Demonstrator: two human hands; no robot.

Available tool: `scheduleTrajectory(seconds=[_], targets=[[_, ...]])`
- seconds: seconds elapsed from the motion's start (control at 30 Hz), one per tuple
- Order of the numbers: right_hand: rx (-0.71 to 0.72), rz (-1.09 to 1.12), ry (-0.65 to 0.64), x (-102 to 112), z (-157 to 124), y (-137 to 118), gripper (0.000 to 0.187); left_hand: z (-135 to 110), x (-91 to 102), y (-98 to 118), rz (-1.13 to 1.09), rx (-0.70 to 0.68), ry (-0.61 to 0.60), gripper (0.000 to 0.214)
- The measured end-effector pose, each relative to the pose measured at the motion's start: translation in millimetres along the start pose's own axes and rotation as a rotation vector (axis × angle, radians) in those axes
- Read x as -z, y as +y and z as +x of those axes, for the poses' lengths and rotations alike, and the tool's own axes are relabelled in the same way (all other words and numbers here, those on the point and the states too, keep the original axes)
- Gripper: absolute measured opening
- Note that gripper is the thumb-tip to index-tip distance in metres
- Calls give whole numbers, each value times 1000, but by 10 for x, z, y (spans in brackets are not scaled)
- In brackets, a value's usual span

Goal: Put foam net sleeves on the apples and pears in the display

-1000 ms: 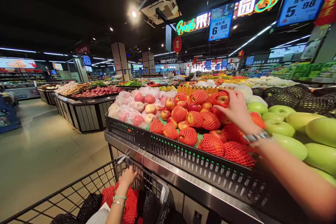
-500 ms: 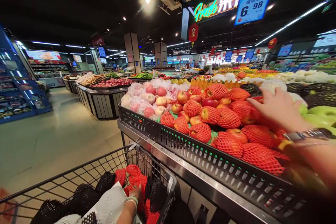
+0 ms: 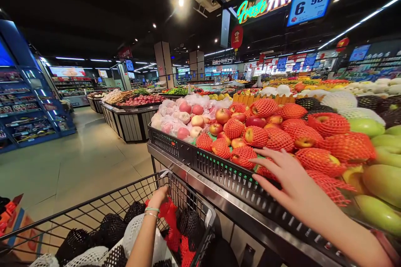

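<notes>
My left hand (image 3: 160,196), with thin bracelets at the wrist, is over the shopping cart (image 3: 78,208). Its fingers are closed on a red foam net (image 3: 169,212) that hangs down among the cart's contents. Black foam nets (image 3: 112,227) and white foam nets (image 3: 133,233) lie around it; whether they hold anything is hard to see. My right hand (image 3: 288,175) is held above the front edge of the black crate (image 3: 225,171), fingers spread and grasping nothing. Beneath and beyond it lie apples in red foam nets (image 3: 278,139), and some bare apples (image 3: 223,115).
White-wrapped fruit (image 3: 184,119) fills the crate's left end. Large green fruit (image 3: 380,179) lies at the right. A metal ledge (image 3: 175,164) runs along the stand between crate and cart. Across the aisle is another produce stand (image 3: 131,121); blue shelves (image 3: 34,108) stand at far left.
My left hand has risen, drawing the red net upward. Earlier a hand with a wristwatch reached over the far-right apples; now my right hand, no watch visible, is nearer the crate's front.
</notes>
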State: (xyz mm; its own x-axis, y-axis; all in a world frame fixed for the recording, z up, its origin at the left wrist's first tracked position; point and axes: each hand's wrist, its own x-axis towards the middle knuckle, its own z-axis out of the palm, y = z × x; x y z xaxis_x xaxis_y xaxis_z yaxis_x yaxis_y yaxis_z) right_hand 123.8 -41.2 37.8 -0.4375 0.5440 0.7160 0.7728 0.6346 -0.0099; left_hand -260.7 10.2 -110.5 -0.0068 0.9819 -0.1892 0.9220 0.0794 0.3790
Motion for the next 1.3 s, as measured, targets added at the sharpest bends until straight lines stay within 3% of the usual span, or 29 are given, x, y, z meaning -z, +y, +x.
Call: scheduleTrajectory(seconds=[0.13,0.23,0.33,0.4,0.47,0.53,0.73,0.8,0.87,0.9,0.97,1.03,1.07,1.2,1.3], targets=[[-32,227,-182,-178,-103,-200,24,-178,453,336,-132,-212,27,18],[15,343,-195,-341,-191,-329,23,-522,593,695,-325,-470,80,22],[74,385,31,-388,-247,-417,37,-857,528,982,-623,-720,150,28],[108,459,133,-341,-263,-469,38,-1002,430,1102,-667,-801,201,30],[127,585,89,-284,-279,-530,35,-1085,343,1186,-615,-853,286,31],[90,707,-40,-274,-307,-604,32,-1129,288,1267,-540,-916,380,34],[-342,1214,-303,-563,-439,-813,17,-1149,154,1515,-192,-1324,762,27],[-473,1408,-317,-644,-466,-839,32,-1116,62,1517,-269,-1327,938,26],[-554,1529,-287,-679,-479,-833,60,-1075,-25,1482,-558,-1259,1112,21],[-586,1560,-254,-682,-483,-821,69,-1056,-53,1464,-720,-1186,1127,18],[-626,1576,-191,-669,-488,-788,77,-1032,-60,1447,-889,-1019,952,22],[-640,1572,-183,-646,-488,-761,84,-1031,-5,1461,-789,-966,699,26],[-641,1571,-203,-635,-485,-754,86,-1040,36,1476,-686,-1005,619,24],[-625,1577,-309,-635,-426,-773,87,-1092,166,1518,-419,-1291,597,19],[-555,1564,-389,-685,-365,-803,82,-1074,141,1484,-496,-1280,647,20]])
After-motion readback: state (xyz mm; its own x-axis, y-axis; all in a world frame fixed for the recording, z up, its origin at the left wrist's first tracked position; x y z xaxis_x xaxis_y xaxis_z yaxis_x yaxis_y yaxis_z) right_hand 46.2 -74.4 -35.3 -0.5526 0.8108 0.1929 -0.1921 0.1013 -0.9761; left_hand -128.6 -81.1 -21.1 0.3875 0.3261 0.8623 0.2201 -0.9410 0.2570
